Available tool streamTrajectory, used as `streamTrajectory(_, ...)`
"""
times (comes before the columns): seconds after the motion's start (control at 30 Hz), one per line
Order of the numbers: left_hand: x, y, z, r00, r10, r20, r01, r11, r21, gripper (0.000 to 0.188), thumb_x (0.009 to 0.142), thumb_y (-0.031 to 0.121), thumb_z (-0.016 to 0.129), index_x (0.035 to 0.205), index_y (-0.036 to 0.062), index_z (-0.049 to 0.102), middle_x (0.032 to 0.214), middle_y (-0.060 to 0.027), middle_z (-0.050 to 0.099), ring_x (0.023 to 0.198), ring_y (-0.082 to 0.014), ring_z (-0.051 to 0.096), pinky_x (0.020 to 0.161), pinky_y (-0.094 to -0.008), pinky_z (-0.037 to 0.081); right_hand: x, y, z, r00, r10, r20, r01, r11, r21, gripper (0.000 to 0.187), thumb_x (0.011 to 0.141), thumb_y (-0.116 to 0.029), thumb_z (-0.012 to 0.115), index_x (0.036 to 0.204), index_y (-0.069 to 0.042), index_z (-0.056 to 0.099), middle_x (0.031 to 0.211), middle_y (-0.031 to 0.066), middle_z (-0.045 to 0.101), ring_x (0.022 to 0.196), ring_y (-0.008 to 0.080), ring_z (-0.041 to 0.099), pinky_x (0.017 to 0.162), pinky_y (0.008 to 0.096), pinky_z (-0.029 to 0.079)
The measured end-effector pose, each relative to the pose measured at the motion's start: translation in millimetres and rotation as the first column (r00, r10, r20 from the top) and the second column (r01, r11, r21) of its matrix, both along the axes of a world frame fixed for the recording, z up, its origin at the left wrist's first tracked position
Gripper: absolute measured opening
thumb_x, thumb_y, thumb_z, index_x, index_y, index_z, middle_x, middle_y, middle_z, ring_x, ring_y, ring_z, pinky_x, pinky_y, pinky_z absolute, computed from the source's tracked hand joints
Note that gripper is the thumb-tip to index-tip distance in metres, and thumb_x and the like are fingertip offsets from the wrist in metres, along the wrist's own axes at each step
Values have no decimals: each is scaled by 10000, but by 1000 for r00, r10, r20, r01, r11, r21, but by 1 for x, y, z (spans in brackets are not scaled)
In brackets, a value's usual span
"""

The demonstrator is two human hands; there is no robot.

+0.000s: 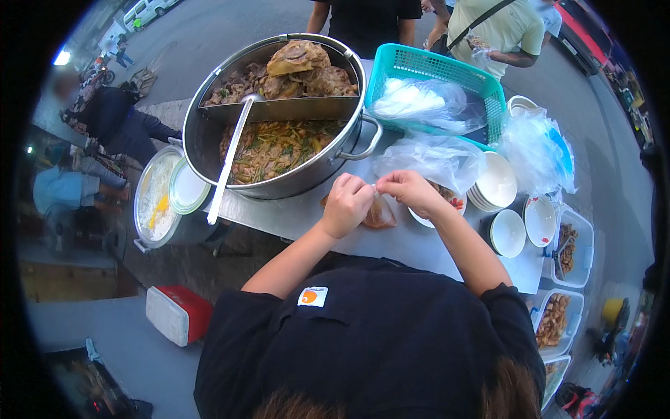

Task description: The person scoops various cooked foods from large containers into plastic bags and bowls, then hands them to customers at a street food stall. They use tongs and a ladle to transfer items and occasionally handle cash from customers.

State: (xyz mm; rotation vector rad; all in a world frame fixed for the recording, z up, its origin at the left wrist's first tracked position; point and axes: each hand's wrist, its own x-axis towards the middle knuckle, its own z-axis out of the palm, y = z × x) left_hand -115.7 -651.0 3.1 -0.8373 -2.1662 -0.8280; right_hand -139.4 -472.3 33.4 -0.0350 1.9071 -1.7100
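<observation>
My left hand (347, 204) and my right hand (408, 192) meet over the metal table, fingers pinched at the neck of a small clear plastic bag (381, 213) with brown food or sauce in it. The bag hangs just below my fingertips, partly behind my left hand. Just beyond my hands stands a large divided metal pot (289, 187), meat pieces heaped in its far half and a saucy vegetable stew in the near half. A long ladle (229, 164) leans over the pot's near rim. Right of my right hand, a plate (422, 218) with food is partly covered.
A teal basket (497, 94) holds plastic bags, with more loose bags (436, 159) before it. White bowls (497, 178) and food tubs (578, 278) line the right side. A rice pot (143, 230) stands left, a red cooler (188, 314) below it. People stand across the table.
</observation>
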Motion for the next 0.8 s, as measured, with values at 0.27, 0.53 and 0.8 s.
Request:
streamTrajectory(0.27,5,-20,17,978,-207,-10,202,965,-165,166,638,18,682,789,64,628,842,-60,601,751,-242,569,682,-339,475,-3,-8,15,998,8,61,-2,996,-93,393,770,-43,624,1136,0,489,854,72,626,827,108,578,724,234,448)
streamTrajectory(0.53,18,-15,27,949,-69,307,22,988,156,182,683,1,621,858,45,643,850,-93,651,772,-264,620,692,-351,500,30,-23,52,816,200,-542,-140,979,151,354,772,-89,621,1100,-44,494,781,92,605,797,211,601,716,290,454)
streamTrajectory(0.8,25,-49,74,967,-94,237,77,994,81,285,673,-70,569,908,52,673,799,-85,667,748,-245,646,678,-329,508,46,76,85,386,632,-673,787,156,598,424,702,-164,692,1102,-124,559,1167,86,517,1119,268,471,899,400,353)
